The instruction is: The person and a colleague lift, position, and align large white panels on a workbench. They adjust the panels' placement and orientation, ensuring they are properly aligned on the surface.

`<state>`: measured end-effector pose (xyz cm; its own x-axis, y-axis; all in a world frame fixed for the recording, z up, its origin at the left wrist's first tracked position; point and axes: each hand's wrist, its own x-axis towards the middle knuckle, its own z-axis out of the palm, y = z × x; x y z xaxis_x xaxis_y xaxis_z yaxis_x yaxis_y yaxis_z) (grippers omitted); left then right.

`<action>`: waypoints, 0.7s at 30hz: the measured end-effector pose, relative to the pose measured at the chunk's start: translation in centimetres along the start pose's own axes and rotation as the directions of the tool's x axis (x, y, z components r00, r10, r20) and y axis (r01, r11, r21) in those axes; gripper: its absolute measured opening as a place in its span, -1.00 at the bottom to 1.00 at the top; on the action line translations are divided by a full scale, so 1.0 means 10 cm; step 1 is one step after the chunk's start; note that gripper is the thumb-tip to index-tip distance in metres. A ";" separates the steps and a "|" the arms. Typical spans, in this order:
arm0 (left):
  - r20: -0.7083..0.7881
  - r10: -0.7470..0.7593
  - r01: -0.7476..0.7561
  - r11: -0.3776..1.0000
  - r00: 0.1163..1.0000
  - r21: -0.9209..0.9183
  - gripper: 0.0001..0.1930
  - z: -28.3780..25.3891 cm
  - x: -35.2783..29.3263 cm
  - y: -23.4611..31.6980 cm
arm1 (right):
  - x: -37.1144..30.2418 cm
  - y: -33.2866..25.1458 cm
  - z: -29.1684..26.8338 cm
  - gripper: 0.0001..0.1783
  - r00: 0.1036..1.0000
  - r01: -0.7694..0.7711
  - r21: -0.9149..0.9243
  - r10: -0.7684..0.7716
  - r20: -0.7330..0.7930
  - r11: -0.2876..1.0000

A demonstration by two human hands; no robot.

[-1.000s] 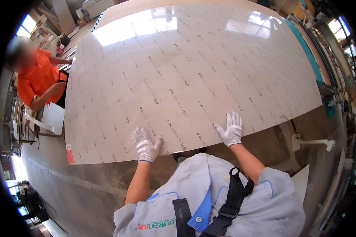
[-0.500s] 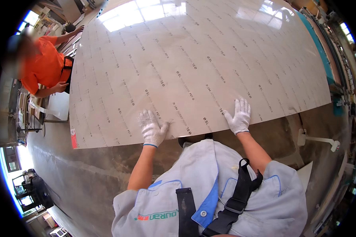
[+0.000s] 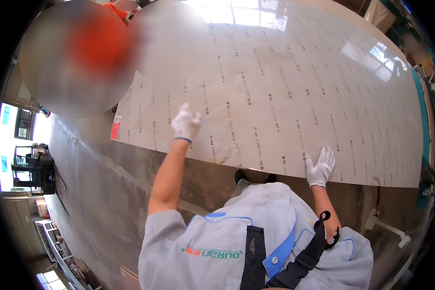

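A large, glossy pale-grey sheet with rows of small dark print spreads out in front of me, its near edge close to my body. My right hand, in a white glove, lies flat on it by that edge with the fingers spread. Over the left part of the sheet is my left hand, gloved the same way. Its fingers are slightly bent and apart, a little smeared by motion, with nothing seen in them. Whether it touches the surface I cannot tell. A red-and-white label marks the sheet's near left corner.
Blurred patches hide the far left, where a person's orange clothing shows through. A forklift stands on the concrete floor at the left. Near the sheet's right end, a white bracket-like arm sticks out below the edge.
My view has turned to the left, bringing the forklift further in. My left hand has left its flat place near the edge and reached farther over the sheet. The right hand stays at the edge.
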<state>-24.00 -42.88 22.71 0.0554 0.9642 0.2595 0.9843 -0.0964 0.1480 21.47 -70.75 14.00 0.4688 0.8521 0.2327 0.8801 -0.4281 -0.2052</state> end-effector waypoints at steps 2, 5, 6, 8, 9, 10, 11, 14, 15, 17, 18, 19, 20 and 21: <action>0.064 -0.115 0.113 0.993 0.991 0.036 -0.46 -0.27 0.48 -0.26 | 0.03 -0.04 -0.04 -0.06 1.000 -0.006 0.022 0.006 0.017 1.000; 0.179 -0.227 0.218 0.974 0.957 0.069 -0.52 -0.30 0.74 -0.54 | 0.02 -0.07 -0.10 -0.06 1.000 -0.007 0.028 0.007 0.019 1.000; 0.269 -0.265 0.251 0.964 0.926 0.085 -0.51 -0.20 0.72 -0.60 | 0.03 -0.07 -0.09 -0.06 1.000 -0.001 0.030 0.000 0.012 1.000; 0.360 -0.288 0.260 0.958 0.887 0.124 -0.51 0.00 0.61 -0.56 | 0.01 -0.06 -0.08 -0.07 1.000 0.000 0.030 0.000 0.000 1.000; 0.363 -0.276 0.241 0.961 0.890 0.139 -0.50 0.09 0.53 -0.49 | 0.01 -0.04 -0.07 -0.07 1.000 -0.004 0.028 0.004 -0.003 1.000; 0.362 -0.271 0.227 0.961 0.892 0.159 -0.49 0.12 0.48 -0.44 | 0.02 -0.04 -0.07 -0.07 1.000 -0.002 0.030 0.002 -0.004 1.000; 0.351 -0.270 0.235 0.962 0.897 0.140 -0.48 0.13 0.47 -0.40 | 0.03 -0.04 -0.07 -0.07 1.000 -0.007 0.031 0.007 0.002 1.000; 0.315 -0.254 0.238 0.967 0.914 0.088 -0.42 0.06 0.40 -0.36 | 0.01 -0.02 -0.09 -0.07 1.000 -0.020 0.045 0.020 -0.011 0.999; 0.299 -0.244 0.235 0.970 0.923 0.064 -0.41 0.07 0.36 -0.41 | 0.02 -0.04 -0.09 -0.08 1.000 -0.018 0.047 0.018 -0.004 0.999; 0.289 -0.243 0.245 0.969 0.926 0.028 -0.39 0.09 0.24 -0.48 | 0.03 -0.05 -0.08 -0.08 1.000 -0.007 0.052 0.007 0.008 0.999; 0.289 -0.242 0.248 0.969 0.926 0.014 -0.38 0.04 0.20 -0.44 | 0.03 -0.04 -0.07 -0.08 1.000 -0.006 0.052 0.006 0.003 0.999; 0.290 -0.243 0.253 0.967 0.926 0.001 -0.37 0.01 0.14 -0.41 | 0.02 -0.03 -0.06 -0.08 1.000 -0.004 0.051 0.004 -0.003 0.999; 0.279 -0.235 0.254 0.967 0.931 -0.033 -0.38 0.01 0.06 -0.38 | 0.02 -0.02 -0.05 -0.09 1.000 0.000 0.051 0.001 -0.007 0.999; 0.265 -0.228 0.254 0.965 0.937 -0.067 -0.39 0.00 -0.04 -0.34 | 0.01 -0.01 -0.05 -0.09 1.000 0.002 0.061 -0.002 -0.007 0.998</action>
<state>-27.32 -42.97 22.09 -0.1277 0.9909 -0.0435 0.9525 0.1348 0.2729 21.51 -70.76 14.57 0.4679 0.8507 0.2396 0.8747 -0.4072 -0.2627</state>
